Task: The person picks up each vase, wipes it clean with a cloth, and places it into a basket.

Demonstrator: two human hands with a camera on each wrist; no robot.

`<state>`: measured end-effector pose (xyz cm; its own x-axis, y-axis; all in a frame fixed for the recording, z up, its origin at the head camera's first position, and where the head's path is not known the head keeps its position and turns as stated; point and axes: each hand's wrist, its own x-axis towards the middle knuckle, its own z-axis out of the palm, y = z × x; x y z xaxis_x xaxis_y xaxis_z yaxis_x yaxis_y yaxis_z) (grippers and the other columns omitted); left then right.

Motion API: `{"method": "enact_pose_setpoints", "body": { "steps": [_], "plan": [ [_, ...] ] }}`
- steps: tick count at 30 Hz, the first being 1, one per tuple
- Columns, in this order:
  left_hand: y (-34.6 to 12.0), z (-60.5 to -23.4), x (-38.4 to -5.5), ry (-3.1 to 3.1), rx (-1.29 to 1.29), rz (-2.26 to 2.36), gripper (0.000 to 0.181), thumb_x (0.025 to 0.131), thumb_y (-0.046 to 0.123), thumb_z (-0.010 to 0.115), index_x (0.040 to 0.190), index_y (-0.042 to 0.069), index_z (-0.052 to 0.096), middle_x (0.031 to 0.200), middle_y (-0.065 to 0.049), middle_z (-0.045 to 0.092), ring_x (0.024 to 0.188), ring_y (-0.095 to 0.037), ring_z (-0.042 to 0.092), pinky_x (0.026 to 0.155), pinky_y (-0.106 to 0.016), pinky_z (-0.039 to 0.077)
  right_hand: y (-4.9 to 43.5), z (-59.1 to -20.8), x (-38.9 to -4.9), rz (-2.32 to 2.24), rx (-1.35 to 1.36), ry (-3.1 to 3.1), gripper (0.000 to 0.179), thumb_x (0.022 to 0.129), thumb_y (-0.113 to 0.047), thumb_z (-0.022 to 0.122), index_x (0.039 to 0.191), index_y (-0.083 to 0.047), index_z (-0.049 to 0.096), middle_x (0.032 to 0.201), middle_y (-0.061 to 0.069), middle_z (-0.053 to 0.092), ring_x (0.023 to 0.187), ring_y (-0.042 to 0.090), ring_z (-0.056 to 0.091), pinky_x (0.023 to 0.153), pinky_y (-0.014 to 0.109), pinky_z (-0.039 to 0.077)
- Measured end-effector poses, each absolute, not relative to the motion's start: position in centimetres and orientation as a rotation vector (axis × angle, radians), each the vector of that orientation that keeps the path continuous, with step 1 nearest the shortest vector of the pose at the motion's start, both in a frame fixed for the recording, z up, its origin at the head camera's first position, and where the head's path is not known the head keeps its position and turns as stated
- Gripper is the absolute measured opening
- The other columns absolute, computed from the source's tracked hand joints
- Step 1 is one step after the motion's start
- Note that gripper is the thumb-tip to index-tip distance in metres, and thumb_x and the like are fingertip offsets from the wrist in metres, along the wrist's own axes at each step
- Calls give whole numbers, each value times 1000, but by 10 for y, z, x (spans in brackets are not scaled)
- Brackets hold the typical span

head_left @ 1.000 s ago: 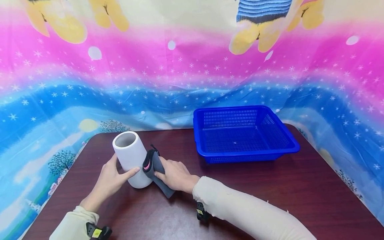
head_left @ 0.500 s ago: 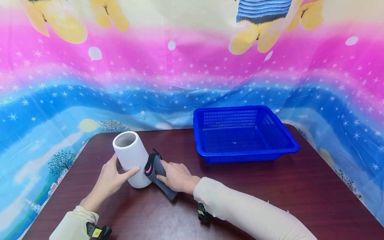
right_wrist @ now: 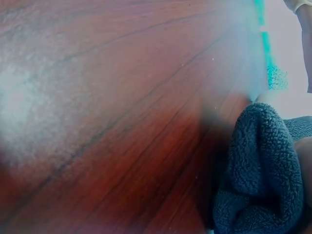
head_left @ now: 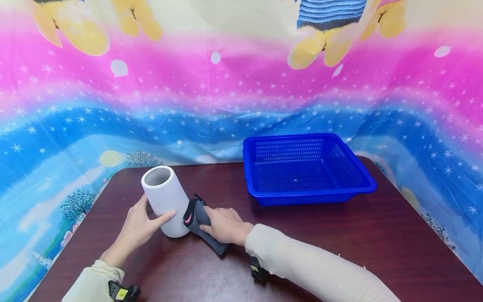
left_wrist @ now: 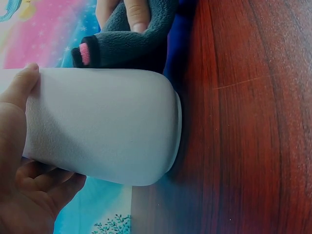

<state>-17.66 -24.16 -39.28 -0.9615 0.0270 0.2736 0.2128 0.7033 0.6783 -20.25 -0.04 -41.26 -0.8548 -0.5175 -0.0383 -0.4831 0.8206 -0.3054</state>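
A white vase (head_left: 166,201), round and open at the top, stands on the table at the left in the head view. My left hand (head_left: 140,222) grips it from the left, thumb across its front and fingers on the far side. In the left wrist view the vase (left_wrist: 107,122) lies between that thumb and the fingers. My right hand (head_left: 225,225) holds a folded grey towel (head_left: 213,241) with black edging and a pink bit, against the vase's right side. Thick folds of the towel (right_wrist: 263,161) fill the lower right of the right wrist view.
A blue plastic basket (head_left: 309,195) with perforated walls stands at the back right of the dark red wooden table (head_left: 324,235). Behind the table hangs a colourful printed cloth (head_left: 226,96). Each forearm carries a small black camera mount.
My right hand and the towel have slid slightly right and down along the vase's side. The left hand and the vase have stayed in place.
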Motion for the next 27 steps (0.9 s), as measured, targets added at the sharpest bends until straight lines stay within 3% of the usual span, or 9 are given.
{"method": "enact_pose_setpoints", "body": {
  "steps": [8,17,27],
  "plan": [
    [-243,-395,-176,-2663,-187,-1092,77,86,38,80,144,4,43,131,-25,63,116,-41,65,94,-58,56,1,-414,-203,-406,-811,2885,34,98,-45,63,120,-21,57,98,1,73,84,13,66,67,30,49],
    [-241,-394,-175,-2677,-174,-1106,80,86,41,80,146,4,41,134,-25,61,118,-43,64,95,-61,55,3,-417,-203,-345,-776,2868,55,99,-45,62,146,-19,50,125,6,71,107,18,68,89,37,54],
    [-242,-395,-177,-2671,-181,-1107,79,86,40,80,146,5,42,133,-24,61,118,-42,64,96,-59,55,6,-414,-202,-324,-785,2886,51,98,-46,63,143,-24,53,117,4,73,101,16,68,87,38,53]
  ]
}}
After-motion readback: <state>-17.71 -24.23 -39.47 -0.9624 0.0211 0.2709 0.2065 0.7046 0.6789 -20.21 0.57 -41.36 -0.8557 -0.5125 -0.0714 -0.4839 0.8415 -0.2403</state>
